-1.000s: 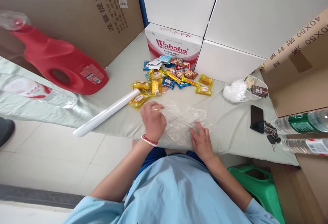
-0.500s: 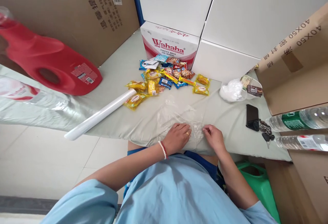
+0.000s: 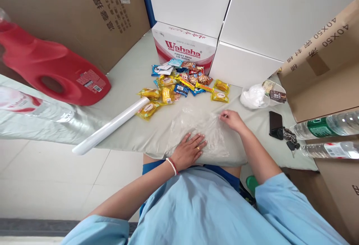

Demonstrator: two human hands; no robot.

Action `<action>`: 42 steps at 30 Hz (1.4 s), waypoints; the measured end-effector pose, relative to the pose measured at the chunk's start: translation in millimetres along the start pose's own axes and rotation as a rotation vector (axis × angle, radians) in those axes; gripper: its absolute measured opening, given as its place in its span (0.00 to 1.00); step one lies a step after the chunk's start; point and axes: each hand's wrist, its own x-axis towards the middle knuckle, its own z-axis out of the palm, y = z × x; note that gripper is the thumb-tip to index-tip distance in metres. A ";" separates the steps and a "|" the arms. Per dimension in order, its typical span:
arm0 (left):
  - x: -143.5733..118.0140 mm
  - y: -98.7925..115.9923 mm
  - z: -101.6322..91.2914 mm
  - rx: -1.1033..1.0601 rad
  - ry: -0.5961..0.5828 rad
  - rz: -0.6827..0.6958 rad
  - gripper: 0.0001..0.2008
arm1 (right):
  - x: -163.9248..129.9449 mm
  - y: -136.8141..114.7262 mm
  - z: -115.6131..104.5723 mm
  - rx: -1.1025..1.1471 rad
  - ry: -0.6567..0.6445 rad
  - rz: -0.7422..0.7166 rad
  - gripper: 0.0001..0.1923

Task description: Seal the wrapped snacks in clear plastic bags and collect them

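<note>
A clear plastic bag [image 3: 196, 123] lies spread on the pale green cloth in front of me. My left hand [image 3: 188, 149] rests flat on its near part, fingers spread, pressing it to the cloth. At the bag's right side, my right hand [image 3: 230, 120] pinches its edge between thumb and fingertips. Beyond the bag sits a pile of small wrapped snacks [image 3: 167, 95], yellow, blue and brown. Two yellow packets [image 3: 220, 96] lie at the right of that pile.
To the left are a white roll [image 3: 112, 125], a red jug [image 3: 67, 73] and a water bottle [image 3: 36, 105]. A Wahaba-style carton [image 3: 183, 45] stands behind the snacks. On the right are a white plastic bundle [image 3: 254, 96], a phone [image 3: 276, 125], keys [image 3: 291, 138] and two bottles [image 3: 328, 127].
My right hand has moved away from me, pulling the bag's right edge up and outward. The bag is spread wider. My left hand has flattened with its fingers further apart.
</note>
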 end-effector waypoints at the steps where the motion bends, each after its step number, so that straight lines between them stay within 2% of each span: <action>1: -2.8 -0.8 0.0 -0.007 0.004 0.005 0.24 | 11.4 -2.2 -7.3 -0.018 0.017 0.000 0.08; 5: -12.1 -2.5 -3.9 -0.042 0.015 0.037 0.26 | 50.3 -12.6 -27.7 -0.108 0.041 0.001 0.06; 8: -14.1 2.4 -20.2 -0.089 0.093 -0.019 0.26 | 55.3 -24.0 -27.2 -0.165 0.061 0.004 0.12; 10: -11.5 7.5 -38.4 -0.140 0.197 -0.106 0.22 | 41.1 -33.6 -19.8 -0.184 0.167 -0.024 0.18; 13: 0.1 7.8 -64.7 -0.185 0.326 -0.257 0.17 | 0.2 -49.8 4.7 -0.155 0.370 -0.144 0.21; 15: 10.1 -1.9 -72.1 -0.146 0.344 -0.359 0.18 | -31.5 -57.7 31.0 -0.143 0.362 -0.250 0.22; 18: 17.6 -27.5 -62.1 -0.023 0.249 -0.444 0.21 | -74.3 -54.1 74.9 -0.221 0.227 -0.351 0.27; 21: 9.0 -49.8 -41.5 0.058 0.116 -0.454 0.26 | -109.9 -28.2 101.4 -0.307 0.165 -0.326 0.30; 24: -5.3 -56.0 -29.1 0.074 0.081 -0.466 0.29 | -136.5 4.2 100.3 -0.321 0.158 -0.270 0.29; 27: -10.9 -52.5 -27.2 0.072 0.095 -0.484 0.29 | -140.8 21.8 80.6 -0.260 0.157 -0.263 0.26; 30: -8.9 -50.7 -27.7 0.071 0.101 -0.482 0.29 | -108.1 11.9 55.6 -0.202 0.242 -0.262 0.22; 32: -7.3 -51.3 -27.5 0.071 0.098 -0.479 0.30 | -65.6 -11.3 43.3 -0.197 0.277 -0.270 0.21; 34: -7.1 -52.3 -27.1 0.075 0.092 -0.477 0.30 | -12.9 -45.1 39.4 -0.214 0.204 -0.288 0.21; 38: -8.8 -52.6 -26.6 0.094 0.084 -0.475 0.30 | 87.4 -120.7 55.8 -0.306 0.084 -0.246 0.24; 40: -9.5 -52.2 -26.3 0.101 0.087 -0.480 0.30 | 120.2 -148.8 68.4 -0.348 0.057 -0.212 0.29; 42: -10.0 -52.0 -26.0 0.101 0.097 -0.485 0.30 | 136.5 -164.5 78.7 -0.371 0.048 -0.182 0.32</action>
